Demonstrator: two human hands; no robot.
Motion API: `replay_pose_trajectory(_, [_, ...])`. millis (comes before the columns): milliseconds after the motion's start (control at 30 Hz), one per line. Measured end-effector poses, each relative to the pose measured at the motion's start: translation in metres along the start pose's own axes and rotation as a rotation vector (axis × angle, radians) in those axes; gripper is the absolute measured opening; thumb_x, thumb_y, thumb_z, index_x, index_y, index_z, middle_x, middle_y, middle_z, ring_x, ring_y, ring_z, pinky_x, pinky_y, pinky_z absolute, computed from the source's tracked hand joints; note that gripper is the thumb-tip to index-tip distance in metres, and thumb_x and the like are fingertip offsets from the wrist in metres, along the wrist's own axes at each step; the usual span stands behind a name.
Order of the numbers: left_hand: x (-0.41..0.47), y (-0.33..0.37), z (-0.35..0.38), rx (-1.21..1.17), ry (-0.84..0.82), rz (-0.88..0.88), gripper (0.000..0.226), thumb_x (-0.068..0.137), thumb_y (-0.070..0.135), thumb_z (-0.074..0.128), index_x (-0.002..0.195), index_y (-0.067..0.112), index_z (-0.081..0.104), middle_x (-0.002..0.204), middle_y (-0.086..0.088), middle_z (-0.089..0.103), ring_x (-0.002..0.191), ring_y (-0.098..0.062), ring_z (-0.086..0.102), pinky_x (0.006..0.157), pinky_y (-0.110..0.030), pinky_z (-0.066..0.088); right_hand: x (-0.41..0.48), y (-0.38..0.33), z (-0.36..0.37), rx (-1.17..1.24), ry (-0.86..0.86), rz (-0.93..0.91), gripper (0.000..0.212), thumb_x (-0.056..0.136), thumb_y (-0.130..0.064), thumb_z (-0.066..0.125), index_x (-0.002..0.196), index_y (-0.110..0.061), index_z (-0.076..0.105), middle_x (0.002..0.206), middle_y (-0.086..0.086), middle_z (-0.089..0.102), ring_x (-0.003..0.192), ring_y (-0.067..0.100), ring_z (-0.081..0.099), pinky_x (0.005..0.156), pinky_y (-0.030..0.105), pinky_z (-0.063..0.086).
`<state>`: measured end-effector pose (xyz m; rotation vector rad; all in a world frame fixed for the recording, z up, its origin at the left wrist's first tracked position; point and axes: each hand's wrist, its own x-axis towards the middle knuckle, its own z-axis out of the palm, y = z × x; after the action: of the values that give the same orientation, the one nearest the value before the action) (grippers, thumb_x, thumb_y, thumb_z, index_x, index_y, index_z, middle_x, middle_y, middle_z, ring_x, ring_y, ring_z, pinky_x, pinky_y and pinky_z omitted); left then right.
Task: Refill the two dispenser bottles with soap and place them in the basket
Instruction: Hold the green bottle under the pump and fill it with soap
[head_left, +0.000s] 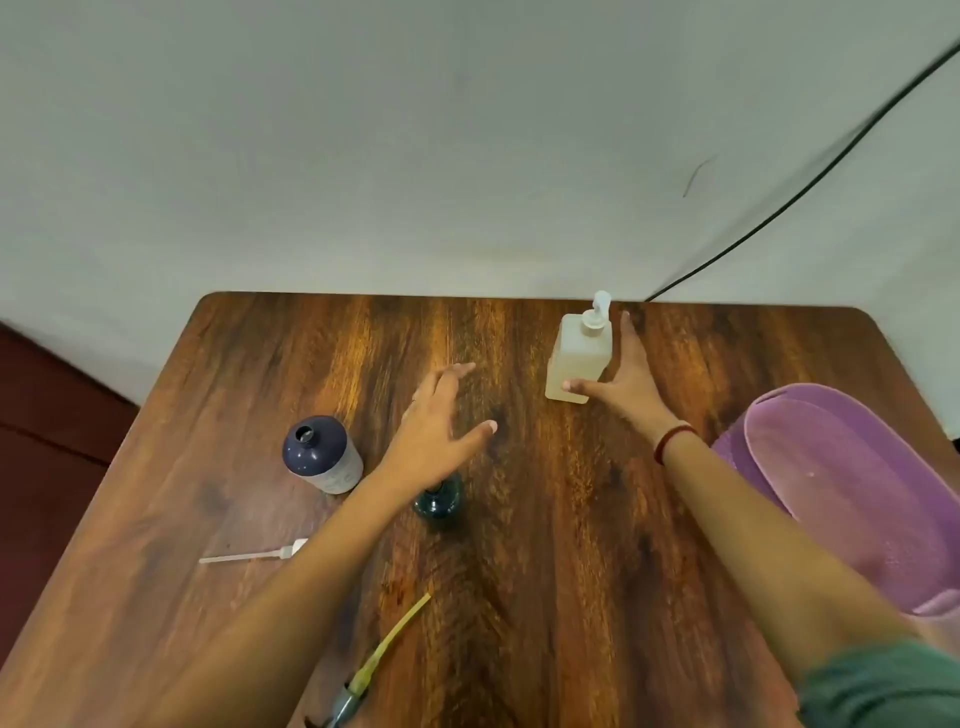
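Dark green bottle (439, 500) mostly covered by the left forearm, neck and opening unreadable. Pump with yellow tube (375, 665) cut off by the bottom edge, head blurred. White pump tube (253, 555) partly tucked under the same forearm. Purple basket (852, 488) cropped by the right edge, inside only partly shown. Label on the dark blue bottle (322, 453) too small to read. Right hand (623, 379) against the clear soap bottle (579, 353), grip uncertain.

glossy wood table (519, 571), plastic basket (852, 499)
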<state>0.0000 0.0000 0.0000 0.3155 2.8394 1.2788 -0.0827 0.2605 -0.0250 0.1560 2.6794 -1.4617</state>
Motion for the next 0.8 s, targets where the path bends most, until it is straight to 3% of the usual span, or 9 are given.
replay_pose_trajectory(133, [0.0,-0.012,-0.001,-0.004,0.006,-0.014,0.07,0.082,0.056,0.051,0.141,0.025,0.031,0.14,0.005,0.033,0.128,-0.006,0.029,0.105,-0.038,0.03,0.027,-0.008,-0.002,0.027,-0.06,-0.041,0.115,0.06,-0.021,0.091,0.149,-0.014,0.019,0.146,0.011,0.035,0.134,0.027,0.037,0.11,0.051,0.035])
replay_pose_trajectory(300, [-0.004,-0.026,-0.002,-0.025,0.004,-0.054,0.073,0.079,0.06,0.048,0.141,0.025,0.032,0.142,0.004,0.033,0.132,-0.014,0.033,0.107,-0.039,0.033,0.042,-0.006,0.001,0.0,-0.065,-0.086,0.085,0.06,-0.013,0.09,0.129,-0.008,0.042,0.127,0.01,0.049,0.119,0.027,0.049,0.101,0.043,0.044])
replay_pose_trajectory(533, [-0.012,-0.028,-0.004,-0.072,0.017,-0.086,0.071,0.081,0.054,0.055,0.141,0.024,0.034,0.137,0.004,0.038,0.131,-0.014,0.034,0.108,-0.042,0.033,0.048,-0.003,-0.004,-0.161,-0.081,-0.093,0.087,0.054,-0.027,0.093,0.124,-0.007,0.046,0.125,0.014,0.051,0.117,0.028,0.051,0.099,0.049,0.045])
replay_pose_trajectory(667, [-0.025,-0.031,-0.012,-0.078,-0.006,-0.143,0.086,0.071,0.069,0.052,0.142,0.024,0.031,0.142,-0.001,0.035,0.14,-0.023,0.022,0.112,-0.043,0.024,0.034,-0.003,-0.003,-0.192,-0.074,-0.107,0.088,0.055,-0.03,0.092,0.126,-0.008,0.045,0.125,0.012,0.051,0.116,0.028,0.051,0.099,0.049,0.044])
replay_pose_trajectory(800, [-0.044,-0.037,-0.016,-0.075,-0.029,-0.148,0.094,0.066,0.071,0.056,0.143,0.022,0.03,0.146,-0.003,0.034,0.142,-0.025,0.018,0.114,-0.048,0.021,0.005,0.0,0.0,-0.213,-0.074,-0.109,0.086,0.054,-0.032,0.092,0.124,-0.009,0.048,0.121,0.01,0.051,0.114,0.026,0.051,0.097,0.045,0.045])
